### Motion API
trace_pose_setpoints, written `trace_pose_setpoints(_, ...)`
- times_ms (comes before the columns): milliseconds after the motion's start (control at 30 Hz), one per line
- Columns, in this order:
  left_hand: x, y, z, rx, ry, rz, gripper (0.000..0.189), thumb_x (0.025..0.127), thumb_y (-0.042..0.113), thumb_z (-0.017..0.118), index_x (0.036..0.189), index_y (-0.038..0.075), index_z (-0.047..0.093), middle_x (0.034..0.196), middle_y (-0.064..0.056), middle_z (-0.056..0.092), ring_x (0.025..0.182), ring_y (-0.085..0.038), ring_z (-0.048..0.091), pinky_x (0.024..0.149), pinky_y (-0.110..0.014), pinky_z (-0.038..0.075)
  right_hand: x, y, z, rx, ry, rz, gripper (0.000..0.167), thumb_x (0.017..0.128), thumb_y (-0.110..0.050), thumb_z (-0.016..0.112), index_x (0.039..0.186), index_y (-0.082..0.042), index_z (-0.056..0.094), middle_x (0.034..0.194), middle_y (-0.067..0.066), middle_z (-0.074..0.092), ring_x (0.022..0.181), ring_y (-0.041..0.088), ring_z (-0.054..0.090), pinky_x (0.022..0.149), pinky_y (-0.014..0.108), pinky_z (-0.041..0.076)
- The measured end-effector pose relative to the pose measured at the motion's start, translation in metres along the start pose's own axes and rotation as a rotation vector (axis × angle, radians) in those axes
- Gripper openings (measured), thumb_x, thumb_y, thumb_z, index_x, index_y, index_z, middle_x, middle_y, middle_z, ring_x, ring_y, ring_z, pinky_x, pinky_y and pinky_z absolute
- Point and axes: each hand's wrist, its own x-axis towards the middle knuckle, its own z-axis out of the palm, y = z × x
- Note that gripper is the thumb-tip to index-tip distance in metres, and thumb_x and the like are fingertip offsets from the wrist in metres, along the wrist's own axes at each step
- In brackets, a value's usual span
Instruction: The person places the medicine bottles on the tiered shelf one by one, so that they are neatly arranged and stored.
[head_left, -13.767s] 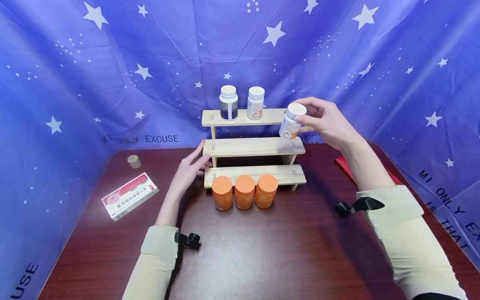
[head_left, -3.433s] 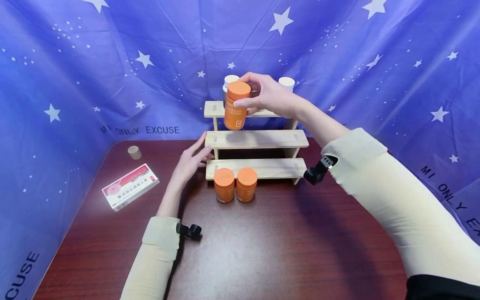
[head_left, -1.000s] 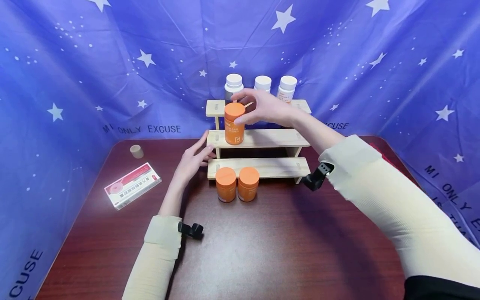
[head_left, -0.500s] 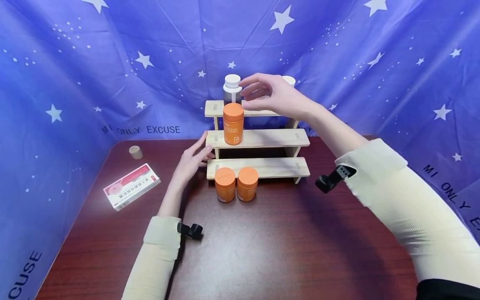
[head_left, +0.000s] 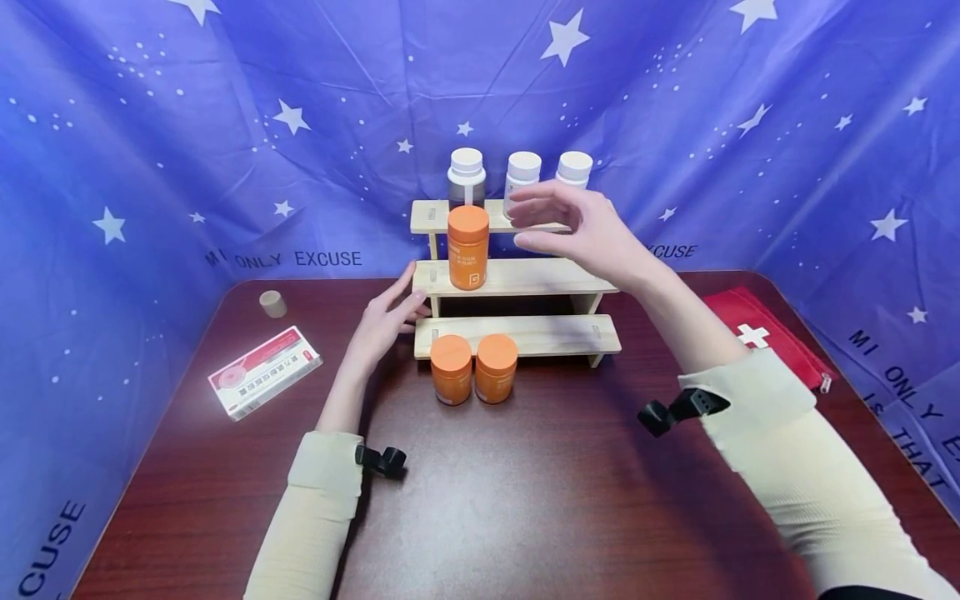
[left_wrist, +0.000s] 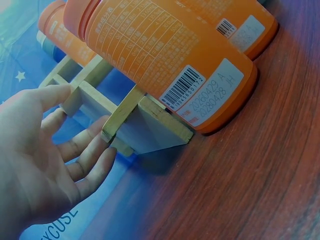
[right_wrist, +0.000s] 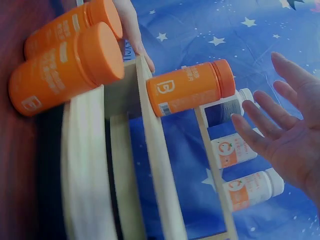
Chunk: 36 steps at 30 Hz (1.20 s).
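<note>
A three-step wooden display rack (head_left: 540,277) stands at the back of the table. My left hand (head_left: 381,325) touches its left end, fingers relaxed and loosely spread. On the middle step, at the left, an orange pill bottle (head_left: 468,250) stands upright. My right hand (head_left: 573,229) hovers in front of the rack's upper right, apart from that bottle, fingers spread and holding nothing. Along the top step are a dark-labelled bottle with white cap (head_left: 467,175) and two white bottles (right_wrist: 235,150), partly behind the right hand in the head view. Two more orange bottles (head_left: 496,369) stand before the lowest step.
At the left lie a red-and-white medicine box (head_left: 266,372) and a small pale cylinder (head_left: 273,303). A red pouch with a white cross (head_left: 753,336) lies at the right, partly behind the right forearm. A blue star-printed curtain (head_left: 337,150) encloses the table.
One orange bottle has gone from the front row to the middle step. My right hand has let go of it and moved right. Earlier, it held a white bottle, now on the top step.
</note>
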Motion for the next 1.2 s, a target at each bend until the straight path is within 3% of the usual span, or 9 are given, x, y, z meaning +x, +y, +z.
trace_pose_setpoints(267, 0.001, -0.001, 0.0, -0.007, -0.001, 0.006, 0.063, 0.105, 0.046, 0.056, 0.161, 0.041, 0.029, 0.115, -0.031, 0.072, 0.103, -0.032, 0.069, 0.097, -0.054, 0.059, -0.026, 0.021, 0.015, 0.049, 0.048, 0.039, 0.05, 0.095, -0.014, 0.074, 0.143, -0.013, 0.059, 0.131, 0.012, 0.07, 0.122, 0.019, 0.067, 0.097, 0.025, 0.057)
trace_pose_setpoints(533, 0.001, 0.0, 0.0, -0.003, -0.001, -0.003, 0.064, 0.104, 0.046, 0.056, 0.161, 0.041, 0.029, 0.116, -0.03, 0.072, 0.103, -0.031, 0.069, 0.098, -0.054, 0.058, -0.046, 0.036, 0.035, 0.154, 0.07, 0.024, 0.049, 0.096, -0.009, 0.072, 0.142, -0.013, 0.058, 0.136, 0.013, 0.067, 0.123, 0.022, 0.067, 0.098, 0.026, 0.058)
trace_pose_setpoints(733, 0.0, 0.0, 0.0, 0.005, -0.003, -0.003, 0.063, 0.104, 0.047, 0.056, 0.161, 0.042, 0.029, 0.116, -0.03, 0.072, 0.104, -0.031, 0.069, 0.098, -0.052, 0.059, -0.059, 0.046, 0.051, 0.201, 0.005, 0.048, 0.056, 0.097, -0.006, 0.07, 0.149, -0.009, 0.05, 0.143, 0.021, 0.06, 0.129, 0.028, 0.063, 0.103, 0.025, 0.055)
trace_pose_setpoints(900, 0.0, -0.001, 0.001, 0.005, 0.004, -0.003, 0.061, 0.105, 0.045, 0.056, 0.16, 0.043, 0.03, 0.114, -0.029, 0.073, 0.102, -0.027, 0.069, 0.098, -0.05, 0.059, -0.072, 0.06, 0.06, 0.191, -0.091, 0.077, 0.061, 0.097, -0.005, 0.068, 0.154, -0.013, 0.045, 0.145, 0.019, 0.06, 0.134, 0.032, 0.06, 0.105, 0.027, 0.053)
trace_pose_setpoints(1200, -0.002, 0.001, 0.001, 0.001, 0.016, 0.004, 0.06, 0.105, 0.043, 0.056, 0.16, 0.042, 0.032, 0.114, -0.03, 0.072, 0.098, -0.025, 0.07, 0.092, -0.043, 0.061, -0.08, 0.07, 0.07, 0.193, -0.212, 0.113, 0.064, 0.097, -0.009, 0.07, 0.154, -0.018, 0.044, 0.148, 0.021, 0.056, 0.137, 0.029, 0.056, 0.11, 0.048, 0.052)
